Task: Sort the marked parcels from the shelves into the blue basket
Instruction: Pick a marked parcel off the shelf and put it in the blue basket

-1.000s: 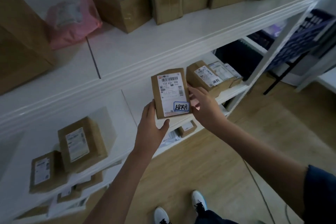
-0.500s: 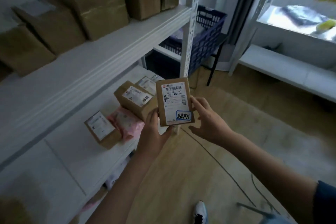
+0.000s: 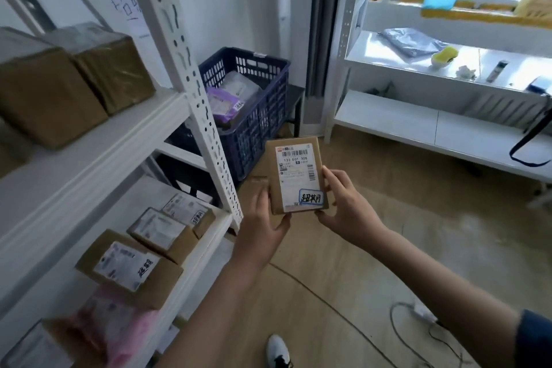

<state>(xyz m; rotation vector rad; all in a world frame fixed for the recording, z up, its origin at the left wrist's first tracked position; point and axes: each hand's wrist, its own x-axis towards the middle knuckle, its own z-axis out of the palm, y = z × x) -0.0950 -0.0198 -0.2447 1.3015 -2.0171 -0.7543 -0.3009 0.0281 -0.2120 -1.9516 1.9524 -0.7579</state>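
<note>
Step in hand: carrying the marked parcel (image 3: 295,176) across to the blue basket (image 3: 248,116), by my reading. It is up in the air in front of the person, label facing the camera, and the basket sits beyond it on a dark stand past the shelf post (image 3: 191,78).
Doing it well: keep the parcel flat-on and steady so the handwritten mark in the blue box at the label's lower corner stays readable for a last check. Then swing it clear of the white post, get it over the basket's open top and lower it in rather than tossing it. There are parcels inside already, a purple bag (image 3: 222,104) and a clear-wrapped one, so aim for the free room beside them.
Left hand: the left hand (image 3: 263,218) props the parcel from below and along its left edge, thumb at the bottom edge near the lower left corner, fingers up along the left edge and behind the box; it is holding, not just touching.
Right hand: the right hand (image 3: 343,206) grips the right edge and lower right corner, fingers curled round behind, thumb by the label's side. A narrow hold, closed onto the box.
Parcel position: off the shelves, between both hands, above the wooden floor (image 3: 388,248), near the basket but not over it yet.
Still on the shelf: boxes (image 3: 128,267) with handwritten marks on their labels lie on the lower shelf at left, so more trips look likely.
Watch out: a cable (image 3: 358,320) trails across the floor near the white shoe (image 3: 276,351); step carefully.
</note>
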